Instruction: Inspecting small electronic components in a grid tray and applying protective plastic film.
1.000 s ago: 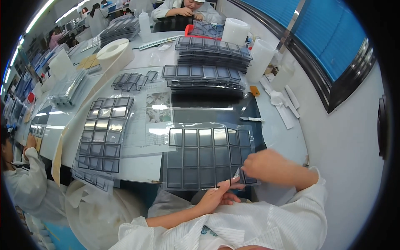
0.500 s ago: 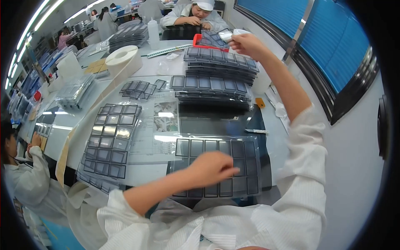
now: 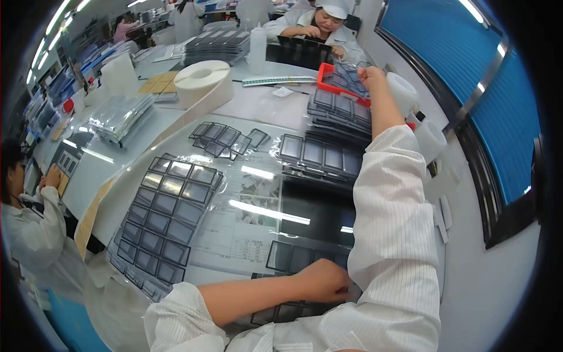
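At far right, the right hand meets the red tray, grip unclear; near, the left hand, grip also unclear, covers part of the sheet; lowering the right sleeve could topple the stack.

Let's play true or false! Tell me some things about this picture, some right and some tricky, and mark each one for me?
1. The right hand is by the red tray. True.
2. The left hand is up by the bottle. False: it is down at the dark frames near the person's body.
3. The blinds are green. False: they are blue.
4. The big roll is white. True.
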